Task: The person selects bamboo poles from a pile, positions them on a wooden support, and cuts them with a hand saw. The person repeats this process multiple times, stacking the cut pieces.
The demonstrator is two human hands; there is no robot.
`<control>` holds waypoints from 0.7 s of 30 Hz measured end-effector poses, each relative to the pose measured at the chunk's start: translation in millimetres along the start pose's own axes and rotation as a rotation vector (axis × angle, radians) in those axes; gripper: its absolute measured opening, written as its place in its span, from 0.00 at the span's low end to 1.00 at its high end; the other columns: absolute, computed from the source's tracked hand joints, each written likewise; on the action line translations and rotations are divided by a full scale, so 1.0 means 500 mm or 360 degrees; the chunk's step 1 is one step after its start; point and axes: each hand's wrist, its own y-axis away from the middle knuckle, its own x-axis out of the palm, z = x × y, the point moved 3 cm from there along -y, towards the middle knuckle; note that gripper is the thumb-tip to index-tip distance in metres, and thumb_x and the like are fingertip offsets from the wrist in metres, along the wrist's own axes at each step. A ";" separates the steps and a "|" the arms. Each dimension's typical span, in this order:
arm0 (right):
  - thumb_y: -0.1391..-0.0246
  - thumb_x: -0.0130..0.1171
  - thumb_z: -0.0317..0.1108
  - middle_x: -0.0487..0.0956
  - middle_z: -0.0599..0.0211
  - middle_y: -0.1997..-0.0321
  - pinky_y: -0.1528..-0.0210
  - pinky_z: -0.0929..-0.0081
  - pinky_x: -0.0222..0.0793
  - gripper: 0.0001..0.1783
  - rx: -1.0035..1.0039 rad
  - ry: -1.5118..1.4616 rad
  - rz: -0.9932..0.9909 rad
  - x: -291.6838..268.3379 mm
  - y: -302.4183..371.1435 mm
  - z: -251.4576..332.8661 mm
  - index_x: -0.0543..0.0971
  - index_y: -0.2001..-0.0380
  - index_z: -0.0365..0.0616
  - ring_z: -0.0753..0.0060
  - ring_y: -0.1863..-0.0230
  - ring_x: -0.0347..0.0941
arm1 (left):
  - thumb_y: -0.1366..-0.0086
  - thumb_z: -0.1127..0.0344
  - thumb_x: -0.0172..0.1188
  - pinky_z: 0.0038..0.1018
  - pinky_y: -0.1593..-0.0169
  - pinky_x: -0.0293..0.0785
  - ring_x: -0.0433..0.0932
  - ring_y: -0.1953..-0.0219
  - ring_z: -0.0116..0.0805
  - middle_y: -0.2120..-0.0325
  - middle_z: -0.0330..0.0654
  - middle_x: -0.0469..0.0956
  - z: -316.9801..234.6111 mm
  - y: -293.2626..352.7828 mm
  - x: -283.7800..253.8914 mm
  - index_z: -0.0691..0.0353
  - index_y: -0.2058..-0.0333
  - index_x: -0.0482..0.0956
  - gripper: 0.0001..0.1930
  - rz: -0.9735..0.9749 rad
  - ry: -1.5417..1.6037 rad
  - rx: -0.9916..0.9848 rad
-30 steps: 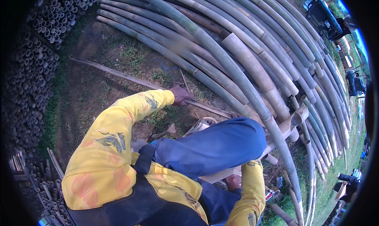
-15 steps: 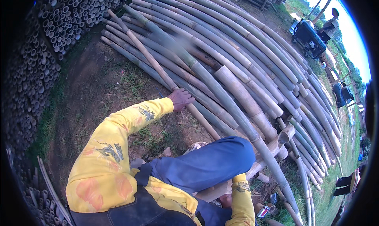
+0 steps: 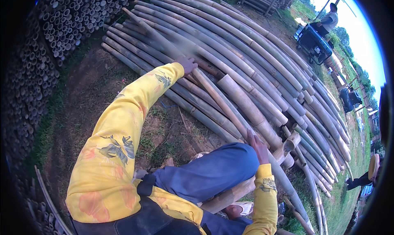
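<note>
While left fingers (image 3: 191,65) clasp pole (image 3: 218,99), open soil (image 3: 87,81) borders pile (image 3: 250,44).

A slim brown bamboo pole (image 3: 216,96) is being held over a spread of bamboo poles (image 3: 254,42).
The slim pole is being gripped partway along by the left hand (image 3: 187,65), while its lower end is being met by the right hand (image 3: 258,146), whose exact grip is not being shown clearly. Both arms are being covered by yellow patterned sleeves (image 3: 119,144), a bent knee by blue trousers (image 3: 213,165). A greenish pole (image 3: 287,185) is being exposed below the right hand. At the left, round cut ends are being presented by a bamboo stack (image 3: 65,23); at upper right, a person (image 3: 327,21) is being partly hidden by a dark blue machine (image 3: 314,44).
</note>
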 end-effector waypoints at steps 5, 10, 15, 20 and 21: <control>0.38 0.60 0.41 0.80 0.54 0.57 0.62 0.52 0.78 0.31 -0.0020 -0.0153 0.0004 -0.017 -0.021 0.010 0.66 0.33 0.52 0.43 0.63 0.81 | 0.37 0.66 0.57 0.50 0.41 0.70 0.72 0.40 0.43 0.49 0.44 0.74 0.017 -0.029 0.022 0.53 0.51 0.74 0.14 -0.0037 0.0068 -0.0066; 0.40 0.62 0.36 0.80 0.54 0.55 0.60 0.51 0.78 0.31 -0.0045 -0.0208 -0.0115 -0.071 -0.009 -0.012 0.68 0.34 0.50 0.43 0.62 0.81 | 0.37 0.67 0.56 0.53 0.36 0.64 0.72 0.40 0.45 0.49 0.45 0.74 -0.031 -0.038 -0.008 0.54 0.52 0.74 0.14 -0.0148 0.0153 -0.0052; 0.41 0.62 0.35 0.80 0.54 0.54 0.57 0.52 0.77 0.33 -0.0020 -0.0200 -0.0073 -0.079 -0.025 -0.013 0.68 0.32 0.52 0.43 0.58 0.80 | 0.39 0.69 0.56 0.52 0.33 0.58 0.72 0.41 0.47 0.51 0.47 0.74 -0.020 -0.027 -0.004 0.57 0.52 0.73 0.16 -0.0261 0.0158 -0.0076; 0.42 0.63 0.34 0.80 0.56 0.55 0.57 0.56 0.77 0.33 0.0055 -0.0147 -0.0088 -0.078 -0.027 -0.037 0.70 0.33 0.53 0.46 0.57 0.80 | 0.41 0.69 0.58 0.52 0.33 0.58 0.72 0.42 0.48 0.51 0.48 0.74 -0.031 -0.041 -0.008 0.58 0.50 0.72 0.19 -0.0271 0.0185 -0.0175; 0.43 0.64 0.35 0.80 0.59 0.57 0.59 0.57 0.77 0.32 0.0054 -0.0173 -0.0135 -0.072 -0.033 -0.043 0.70 0.34 0.54 0.49 0.58 0.80 | 0.42 0.69 0.58 0.52 0.33 0.59 0.72 0.42 0.49 0.51 0.49 0.73 -0.029 -0.045 -0.004 0.58 0.50 0.71 0.19 -0.0267 0.0198 -0.0177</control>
